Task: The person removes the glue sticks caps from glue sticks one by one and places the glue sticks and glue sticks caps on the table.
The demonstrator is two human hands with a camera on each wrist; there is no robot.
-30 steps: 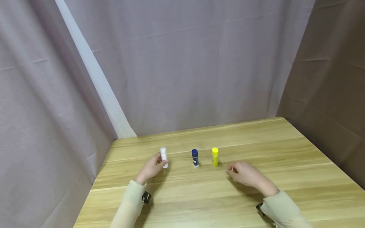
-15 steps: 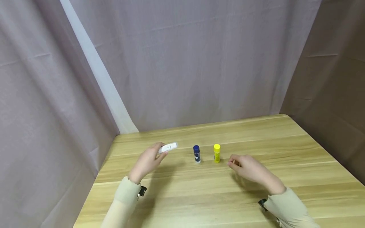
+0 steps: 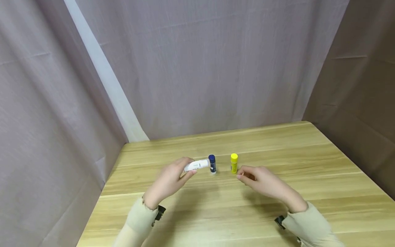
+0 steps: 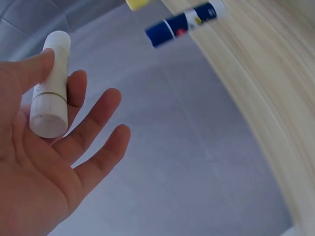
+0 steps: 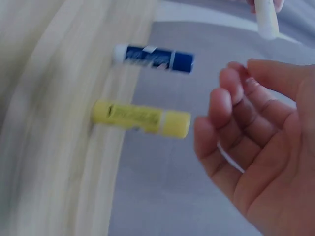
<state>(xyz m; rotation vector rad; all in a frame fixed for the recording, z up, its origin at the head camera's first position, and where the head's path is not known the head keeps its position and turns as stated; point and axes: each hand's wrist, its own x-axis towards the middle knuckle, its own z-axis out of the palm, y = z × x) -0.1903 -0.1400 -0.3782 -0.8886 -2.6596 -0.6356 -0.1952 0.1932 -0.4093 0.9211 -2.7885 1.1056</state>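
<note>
- The left hand now holds the white stick off the counter, lying almost level, with its cap end pointing toward the blue stick. One second ago the same stick stood upright on the counter, further to the left, with this hand only around it.
- In the left wrist view the white stick is pinched between the thumb and the first fingers, while the other fingers stay spread and loose.
- The white stick has been lifted, tipped on its side and carried to the right, so its tip is now just beside the blue stick; I cannot tell if they touch.
- The right hand holds nothing. Its fingers are loosely curled, and it has come a little forward, so it is now near the yellow stick.
- The blue and yellow sticks stand upright on the counter, side by side, as they did before.
</note>
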